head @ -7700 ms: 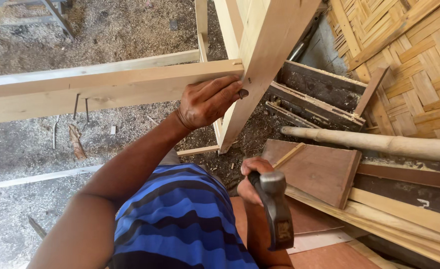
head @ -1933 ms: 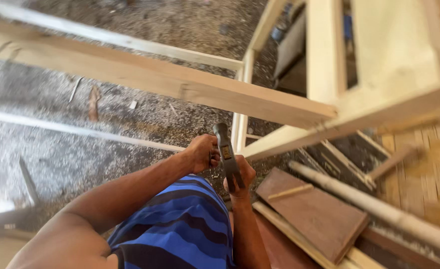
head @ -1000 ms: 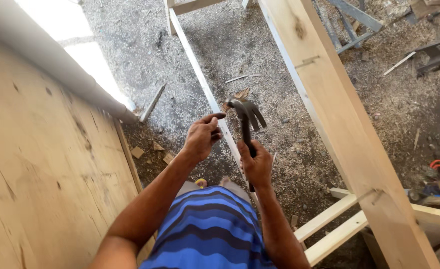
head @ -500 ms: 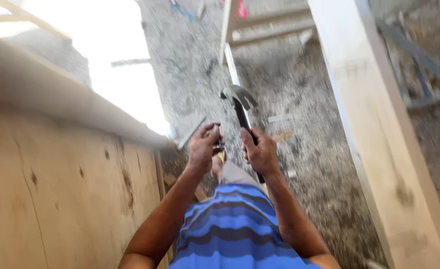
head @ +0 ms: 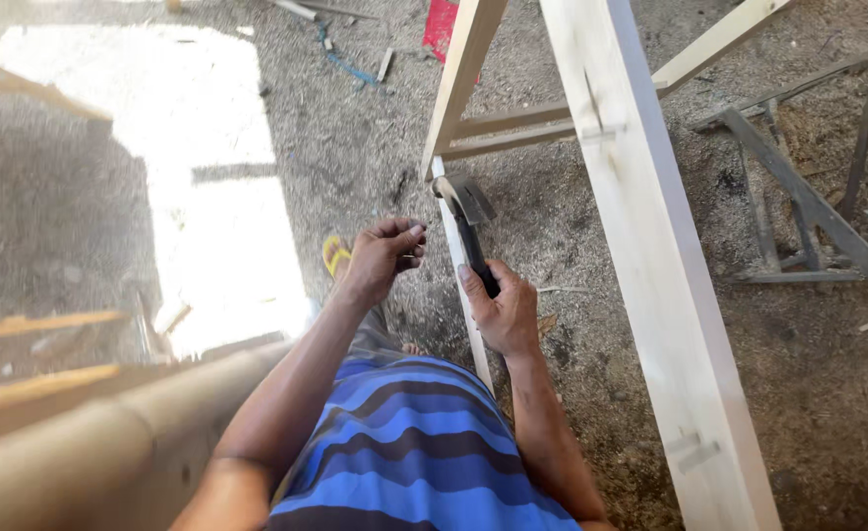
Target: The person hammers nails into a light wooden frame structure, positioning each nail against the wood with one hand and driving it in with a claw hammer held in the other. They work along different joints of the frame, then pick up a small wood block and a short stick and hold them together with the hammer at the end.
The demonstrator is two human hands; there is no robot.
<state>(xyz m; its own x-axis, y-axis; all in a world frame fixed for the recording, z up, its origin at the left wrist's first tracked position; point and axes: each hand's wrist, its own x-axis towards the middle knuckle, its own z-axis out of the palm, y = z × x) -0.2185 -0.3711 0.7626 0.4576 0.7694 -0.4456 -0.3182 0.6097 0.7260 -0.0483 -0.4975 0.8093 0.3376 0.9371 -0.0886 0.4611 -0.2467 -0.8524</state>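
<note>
Right hand [head: 503,310] grips black-handled steel claw hammer [head: 468,221], long axis pointing away, head beside pale timber rail [head: 453,93]. Left hand [head: 380,261], fingers pinched together, contents unclear, just left of hammer.

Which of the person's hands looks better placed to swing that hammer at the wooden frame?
Probably the right hand: it already grips the hammer handle, nearest the frame. The left hand is pinched, away from the handle.
</note>
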